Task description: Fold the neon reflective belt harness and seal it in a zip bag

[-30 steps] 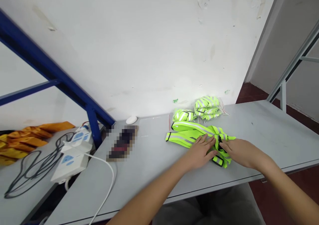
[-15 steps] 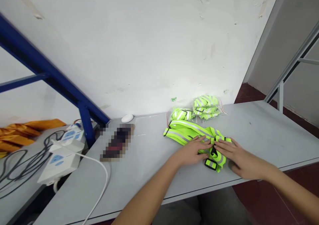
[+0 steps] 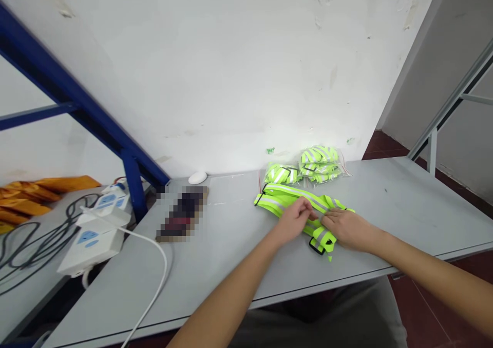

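Centrally, the left hand curls its fingers and thumb together, pinching a fold of a neon-yellow reflective strap with grey reflective bands. The right hand lies almost flat with its fingers together, pressing on the strap just beside the left hand's fingertips, and does not close around it. The strap lies in a loose, folded band on a grey table, with a black plastic buckle at the fold nearest the person, just below the right hand. Directly behind the strap, touching or nearly touching it, are two clear plastic bags of folded neon-yellow reflective straps, the smaller bag on the left. Left of the strap on the same table lie a pixelated dark object and, farther back, a small white oval object. Farther left of the strap, a white cable runs from a white power strip on a second table, beside a second power strip, black cables and orange-and-yellow fabric. A blue metal frame rises between the strap and that fabric.
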The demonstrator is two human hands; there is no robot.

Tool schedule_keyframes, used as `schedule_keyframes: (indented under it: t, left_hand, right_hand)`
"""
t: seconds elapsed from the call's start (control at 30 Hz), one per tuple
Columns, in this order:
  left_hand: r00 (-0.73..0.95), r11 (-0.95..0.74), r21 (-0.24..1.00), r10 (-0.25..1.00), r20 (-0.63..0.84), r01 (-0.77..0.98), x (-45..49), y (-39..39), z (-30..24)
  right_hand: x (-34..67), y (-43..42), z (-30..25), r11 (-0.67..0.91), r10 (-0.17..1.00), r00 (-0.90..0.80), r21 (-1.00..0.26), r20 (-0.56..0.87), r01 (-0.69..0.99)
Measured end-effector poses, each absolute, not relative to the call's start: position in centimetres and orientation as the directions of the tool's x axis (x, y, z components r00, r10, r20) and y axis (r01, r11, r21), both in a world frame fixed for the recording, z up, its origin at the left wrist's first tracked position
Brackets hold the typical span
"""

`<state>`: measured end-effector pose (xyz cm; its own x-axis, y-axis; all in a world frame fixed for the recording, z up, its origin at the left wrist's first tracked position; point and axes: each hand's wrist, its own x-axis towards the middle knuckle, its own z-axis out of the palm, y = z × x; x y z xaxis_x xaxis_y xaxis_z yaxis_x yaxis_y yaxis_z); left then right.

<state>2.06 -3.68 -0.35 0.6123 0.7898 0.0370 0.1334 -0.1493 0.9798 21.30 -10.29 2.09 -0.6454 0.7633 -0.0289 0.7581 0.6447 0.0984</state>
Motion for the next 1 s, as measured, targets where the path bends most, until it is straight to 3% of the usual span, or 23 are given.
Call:
schedule_keyframes:
  t: [0.13, 0.33, 0.47, 0.57, 0.67, 0.77, 0.83, 0.9, 1.0]
  left_hand:
    - [0.433, 0.045, 0.997, 0.899, -0.070, 0.067, 1.7, -2.3, 0.1]
    - [0.500, 0.138, 0.986, 0.850, -0.166, 0.094, -0.4, -3.4, 1.9]
    - [0.540, -0.096, 0.970, 0.841, -0.042, 0.225, -1.0, -7.5, 1.6]
    - [0.452, -0.269, 0.873, 0.890, 0.064, 0.406, -0.5, -9.4, 0.5]
    - [0.376, -0.292, 0.821, 0.921, 0.103, 0.490, -0.6, -9.4, -0.3]
    - [0.307, -0.173, 0.871, 0.951, 0.027, 0.459, -1.7, -8.7, -0.4]
    - [0.249, -0.063, 0.925, 0.968, -0.035, 0.376, -2.6, -8.4, -0.3]
    - [0.197, 0.048, 0.964, 0.975, -0.103, 0.261, -3.2, -8.4, -0.4]
    - [0.124, 0.278, 0.957, 0.950, -0.287, 0.080, -3.4, -8.5, -0.6]
  right_hand:
    - [19.1, -10.2, 4.9, 0.574, 0.800, -0.548, 0.047, -0.244, 0.818]
    - [16.0, -7.7, 7.3, 0.446, 0.803, -0.415, -0.029, -0.428, 0.895]
    - [14.5, -5.0, 7.5, 0.438, 0.742, -0.392, -0.049, -0.543, 0.897]
    - [14.1, -3.8, 7.4, 0.463, 0.666, -0.417, -0.095, -0.619, 0.881]
    - [15.3, -4.0, 6.9, 0.483, 0.691, -0.517, -0.209, -0.506, 0.850]
    - [18.1, -5.4, 5.1, 0.491, 0.826, -0.560, -0.398, -0.071, 0.775]
    - [20.0, -6.3, 3.1, 0.467, 0.880, -0.449, -0.468, 0.158, 0.750]
    - [21.2, -7.0, 1.1, 0.374, 0.925, -0.322, -0.648, 0.203, 0.664]
    - [21.1, -7.4, -0.8, 0.209, 0.963, -0.250, -0.874, 0.105, 0.438]
